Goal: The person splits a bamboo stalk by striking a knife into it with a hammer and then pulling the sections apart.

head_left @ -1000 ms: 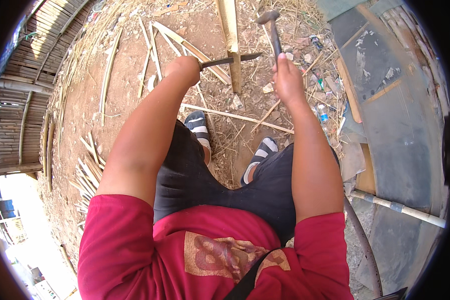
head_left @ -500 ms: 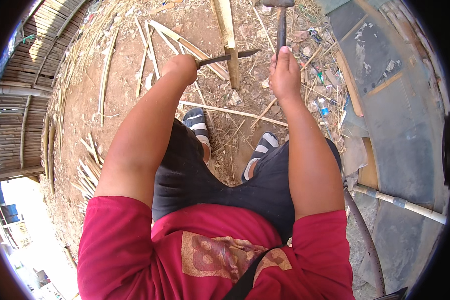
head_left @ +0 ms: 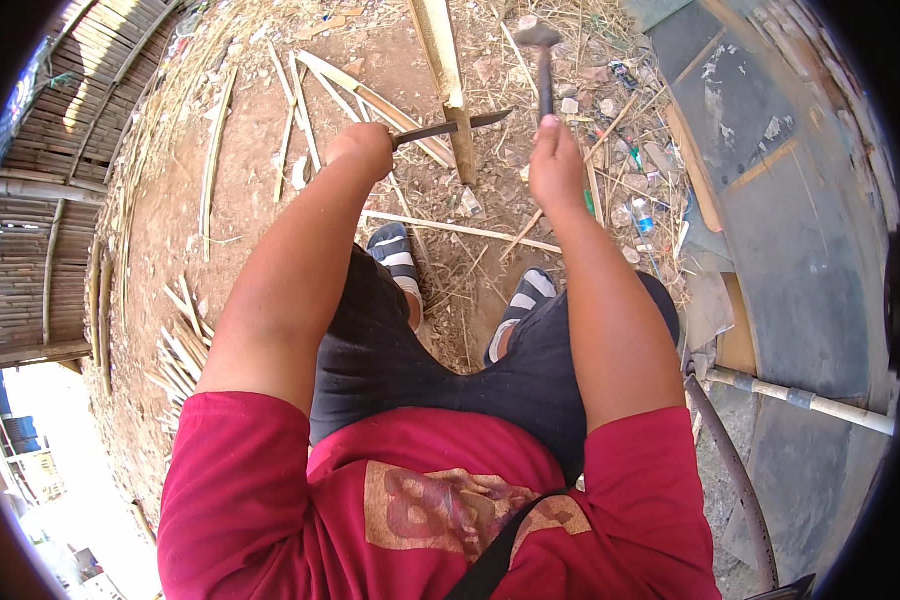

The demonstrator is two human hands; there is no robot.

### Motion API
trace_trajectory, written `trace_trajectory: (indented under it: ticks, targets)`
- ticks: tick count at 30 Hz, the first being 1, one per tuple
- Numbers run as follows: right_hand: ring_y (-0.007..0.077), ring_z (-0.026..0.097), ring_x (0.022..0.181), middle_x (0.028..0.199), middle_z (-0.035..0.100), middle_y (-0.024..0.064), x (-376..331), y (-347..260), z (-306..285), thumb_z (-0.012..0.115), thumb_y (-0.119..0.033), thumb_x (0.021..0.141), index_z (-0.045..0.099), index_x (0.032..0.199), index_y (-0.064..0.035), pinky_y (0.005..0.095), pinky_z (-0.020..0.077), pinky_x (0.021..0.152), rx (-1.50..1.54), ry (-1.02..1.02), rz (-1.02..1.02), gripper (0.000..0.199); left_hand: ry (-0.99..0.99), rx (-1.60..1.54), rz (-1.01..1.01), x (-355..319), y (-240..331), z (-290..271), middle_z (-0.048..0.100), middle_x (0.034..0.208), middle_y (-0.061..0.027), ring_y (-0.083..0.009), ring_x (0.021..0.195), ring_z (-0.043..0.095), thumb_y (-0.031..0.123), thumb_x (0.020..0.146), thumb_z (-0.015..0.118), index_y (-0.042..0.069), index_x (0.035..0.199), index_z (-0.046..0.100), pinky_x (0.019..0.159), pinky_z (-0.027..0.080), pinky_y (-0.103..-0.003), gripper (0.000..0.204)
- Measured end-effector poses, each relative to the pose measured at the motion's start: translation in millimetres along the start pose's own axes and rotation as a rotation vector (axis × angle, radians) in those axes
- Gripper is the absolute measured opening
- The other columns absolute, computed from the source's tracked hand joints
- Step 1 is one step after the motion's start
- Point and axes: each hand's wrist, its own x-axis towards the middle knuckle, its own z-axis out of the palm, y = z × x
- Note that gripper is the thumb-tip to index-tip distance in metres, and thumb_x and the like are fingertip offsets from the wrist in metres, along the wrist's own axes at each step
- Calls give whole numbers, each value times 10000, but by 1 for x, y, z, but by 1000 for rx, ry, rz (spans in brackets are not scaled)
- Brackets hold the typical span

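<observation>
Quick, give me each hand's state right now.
Left hand: closed on the knife handle, blade set across the bamboo piece.
Right hand: closed on the hammer handle.

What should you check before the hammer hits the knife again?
1. Left hand grips the knife handle: ok.
2. Knife blade sits across the end of the bamboo strip: ok.
3. Right hand grips the hammer, head raised: ok.
4. Left hand's fingers away from the blade part near the hammer: ok.
5. Feet in sandals back from the strip: ok.
6. Blade centred on the strip: cannot tell.
</observation>
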Motion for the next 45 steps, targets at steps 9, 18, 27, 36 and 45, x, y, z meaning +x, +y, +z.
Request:
trace_trajectory:
  ticks: [9,18,27,36,45]
  targets:
    - [422,648,906,917,668,237,9,-15,-10,312,-438,1092,656,991,22,530,471,855,-34,15,124,583,9,1,50,9,-9,7,736,1161,-155,-351,1105,705,153,928,606,135,1200,740,929,581,-443,303]
    - [424,677,994,1042,684,260,13,33,17,306,-467,1092,642,1163,25,534,491,902,-218,-170,176,601,0,112,81,37,0,11,736,1172,-150,-350,1104,707,160,933,609,139,1201,742,909,590,-447,300]
    - [179,584,667,745,565,59,26,-66,-10,308,-496,1101,584,950,-30,349,457,515,395,16,32,563,3,32,27,40,-9,13,739,1169,-133,-337,1083,715,179,946,611,173,1195,750,914,588,-437,286]
    - [217,578,595,754,600,89,30,-23,9,315,-464,1105,609,944,-4,397,478,582,128,43,231,570,-25,1,49,38,-3,11,743,1169,-125,-320,1092,717,163,932,634,158,1187,756,908,590,-417,283]
    - [248,601,686,736,585,81,44,41,35,376,-467,1091,606,901,-8,467,510,741,-267,-106,237,547,-17,-47,54,43,9,11,735,1186,-142,-335,1100,712,194,932,657,128,1203,743,922,590,-443,292]
